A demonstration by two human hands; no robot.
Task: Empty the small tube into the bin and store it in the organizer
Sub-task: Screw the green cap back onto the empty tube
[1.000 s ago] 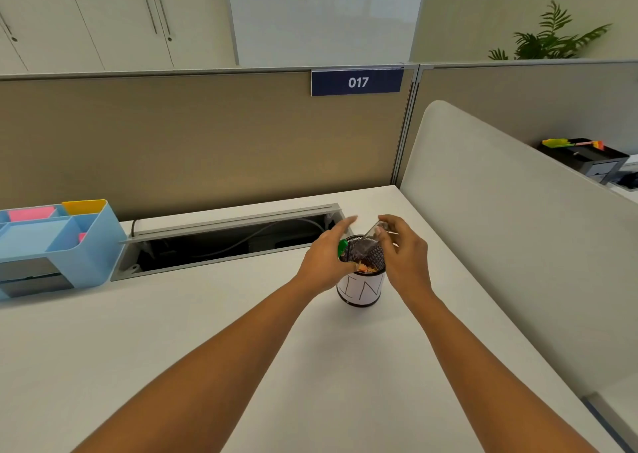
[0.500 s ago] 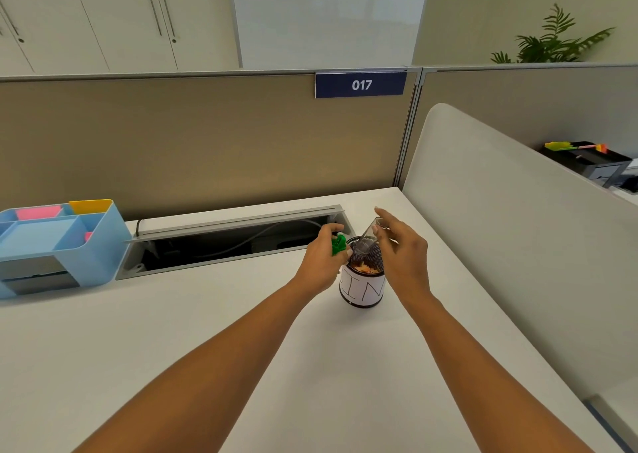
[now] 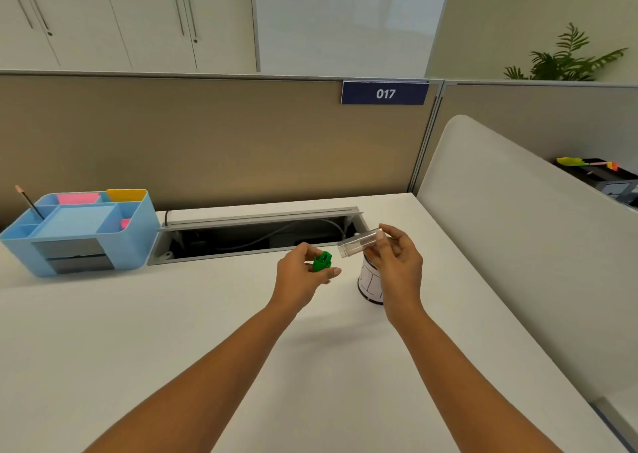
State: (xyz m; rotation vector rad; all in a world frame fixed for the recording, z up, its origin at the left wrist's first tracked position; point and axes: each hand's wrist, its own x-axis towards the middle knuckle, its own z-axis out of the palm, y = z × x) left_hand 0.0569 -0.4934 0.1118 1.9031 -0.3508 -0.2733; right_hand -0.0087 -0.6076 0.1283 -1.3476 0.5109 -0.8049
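My right hand [image 3: 397,262] holds a small clear tube [image 3: 359,244] nearly level above the desk, its open mouth pointing left; the tube looks empty. My left hand [image 3: 302,275] grips a green cap [image 3: 322,262] just left of the tube's mouth, apart from it. The small round bin [image 3: 369,280], white label over a dark mesh, stands on the desk under and behind my right hand, mostly hidden by it. The light blue organizer [image 3: 79,228] sits far left against the partition.
An open cable trough [image 3: 255,237] with wires runs along the desk's back edge between organizer and bin. A pencil stands in the organizer, with pink and yellow note pads. A white curved divider [image 3: 518,228] borders the desk on the right.
My right hand has lifted the tube off the bin's rim and levelled it. My left hand with the green cap has drawn back to the left, away from the bin.
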